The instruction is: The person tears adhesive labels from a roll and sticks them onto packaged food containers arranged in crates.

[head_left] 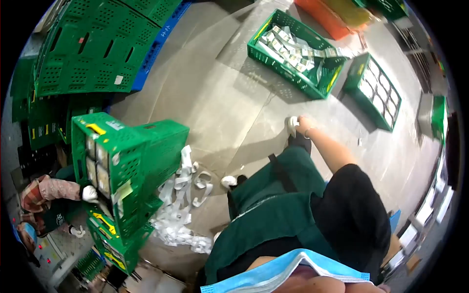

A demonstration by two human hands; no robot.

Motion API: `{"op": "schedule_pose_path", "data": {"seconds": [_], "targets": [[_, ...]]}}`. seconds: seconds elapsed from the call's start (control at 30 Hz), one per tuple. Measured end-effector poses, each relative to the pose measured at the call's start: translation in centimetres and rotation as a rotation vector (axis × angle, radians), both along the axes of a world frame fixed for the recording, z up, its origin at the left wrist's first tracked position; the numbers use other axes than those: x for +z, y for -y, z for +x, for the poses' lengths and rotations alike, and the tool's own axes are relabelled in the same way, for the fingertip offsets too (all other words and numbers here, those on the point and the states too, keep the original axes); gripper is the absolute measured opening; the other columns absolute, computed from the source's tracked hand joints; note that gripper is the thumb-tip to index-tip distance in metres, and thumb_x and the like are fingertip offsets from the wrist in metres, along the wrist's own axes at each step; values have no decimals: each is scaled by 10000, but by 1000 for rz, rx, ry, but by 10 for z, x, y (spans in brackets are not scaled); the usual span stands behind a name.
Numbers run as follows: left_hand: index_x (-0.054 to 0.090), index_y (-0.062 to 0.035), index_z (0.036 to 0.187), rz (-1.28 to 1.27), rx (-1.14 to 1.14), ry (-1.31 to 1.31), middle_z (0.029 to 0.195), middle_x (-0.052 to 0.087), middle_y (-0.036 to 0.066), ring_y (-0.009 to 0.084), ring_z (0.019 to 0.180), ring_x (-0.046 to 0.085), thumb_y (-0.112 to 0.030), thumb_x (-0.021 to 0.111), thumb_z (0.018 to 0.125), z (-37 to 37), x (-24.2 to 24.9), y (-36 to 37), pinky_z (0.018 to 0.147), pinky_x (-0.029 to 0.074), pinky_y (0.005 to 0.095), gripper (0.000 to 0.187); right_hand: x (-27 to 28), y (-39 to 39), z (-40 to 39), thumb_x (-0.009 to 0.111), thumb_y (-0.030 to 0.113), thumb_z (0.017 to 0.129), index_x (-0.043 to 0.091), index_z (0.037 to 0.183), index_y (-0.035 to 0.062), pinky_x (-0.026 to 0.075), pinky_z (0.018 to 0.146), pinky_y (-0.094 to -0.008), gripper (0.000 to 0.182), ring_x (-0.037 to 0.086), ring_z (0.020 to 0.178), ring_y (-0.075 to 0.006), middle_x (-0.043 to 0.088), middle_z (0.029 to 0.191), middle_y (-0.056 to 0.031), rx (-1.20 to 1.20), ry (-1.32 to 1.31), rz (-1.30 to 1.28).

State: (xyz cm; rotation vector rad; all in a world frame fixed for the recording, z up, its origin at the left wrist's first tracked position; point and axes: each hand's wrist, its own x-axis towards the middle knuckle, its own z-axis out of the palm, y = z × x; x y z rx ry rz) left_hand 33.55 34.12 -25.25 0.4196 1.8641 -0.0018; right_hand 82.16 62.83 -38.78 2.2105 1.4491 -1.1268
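Observation:
My right hand [304, 124] hangs at the end of my bare forearm, with a thin bracelet at the wrist. In the picture it overlaps the area beside my white shoe [293, 126]. Its fingers are small and partly hidden, so I cannot make out their pose or anything in them. My left hand is out of sight. Ahead of the right hand on the floor stands a green crate [288, 73] with many small white labelled packs inside. Beside it is another green crate [356, 93] holding rows of white-topped packs [378, 93].
Stacked green crates [156, 146] stand at left, where a co-worker's gloved hand [89, 194] touches one. Tangled white strips [181, 210] lie on the floor. Large green crates [97, 53] rest on a blue pallet [156, 46]. An orange bin [325, 19] stands at the back.

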Motion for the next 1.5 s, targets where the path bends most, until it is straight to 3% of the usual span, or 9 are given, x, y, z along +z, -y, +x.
{"op": "schedule_pose_path", "data": {"seconds": [0.3, 0.63, 0.87, 1.07, 1.17, 1.2, 1.37, 1.43, 1.5], "targets": [[581, -21, 941, -165, -100, -291, 901, 592, 164, 281, 825, 563, -210, 508, 760, 179, -6, -25, 725, 449, 323, 272, -216, -101, 182, 505, 147, 724, 467, 978, 33, 428, 814, -410, 281, 516, 975, -331, 531, 1033, -186, -198, 201, -126], [492, 43, 1083, -211, 526, -46, 947, 567, 127, 203, 847, 544, -58, 499, 818, 262, -65, -25, 766, 440, 277, 284, -354, -122, 188, 453, 56, 732, 456, 1069, 8, 410, 795, -389, 341, 506, 932, -352, 525, 1021, -207, 225, -5, -23], [481, 6, 1122, 0, 499, 110, 1026, 566, 95, 158, 912, 536, -122, 549, 795, 309, -149, -45, 799, 416, 242, 358, -237, -75, 80, 454, 143, 761, 471, 977, 7, 457, 704, -437, 256, 553, 864, -351, 553, 945, -208, 456, -163, -200], [480, -36, 1098, 388, 612, 484, 804, 514, -13, 43, 680, 462, -205, 534, 820, 283, -218, -137, 558, 382, 174, 330, -131, 33, -12, 553, 180, 666, 486, 960, 11, 449, 731, -390, 345, 563, 852, -326, 565, 913, -201, 526, -398, -236], [84, -26, 1323, 240, 478, 264, 1315, 286, 139, 275, 1201, 287, -315, 567, 778, 271, -178, -191, 937, 282, 394, 783, -103, 102, -55, 555, 164, 650, 487, 941, 6, 454, 717, -386, 339, 572, 823, -325, 568, 904, -200, 596, -465, -250], [167, 3, 1295, 223, 531, 189, 1296, 303, 134, 281, 1201, 273, -308, 570, 773, 260, -189, -187, 923, 293, 397, 729, -85, 118, -69, 551, 158, 646, 485, 936, 1, 456, 714, -386, 336, 573, 817, -327, 565, 908, -201, 622, -505, -289], [503, 26, 1014, 539, 1173, 89, 899, 572, 132, 194, 651, 583, 13, 541, 740, 210, -202, -113, 528, 486, 316, 277, -57, 211, -126, 523, 129, 669, 474, 886, -17, 435, 700, -412, 266, 552, 788, -365, 554, 865, -226, 739, -789, -363], [412, 40, 1117, 462, 996, -166, 998, 534, 127, 192, 821, 553, 76, 510, 697, 184, -214, -49, 684, 461, 293, 433, -59, 211, -130, 559, 178, 665, 481, 941, 0, 413, 756, -408, 338, 534, 828, -358, 535, 885, -222, 986, -1045, -432], [415, -16, 1131, 486, 959, -369, 958, 529, 106, 217, 826, 552, 194, 408, 573, 204, -244, -13, 679, 457, 288, 596, -108, 170, -88, 638, 161, 615, 466, 1056, 26, 392, 803, -400, 493, 472, 942, -346, 485, 999, -211, 934, -741, 110]]}}
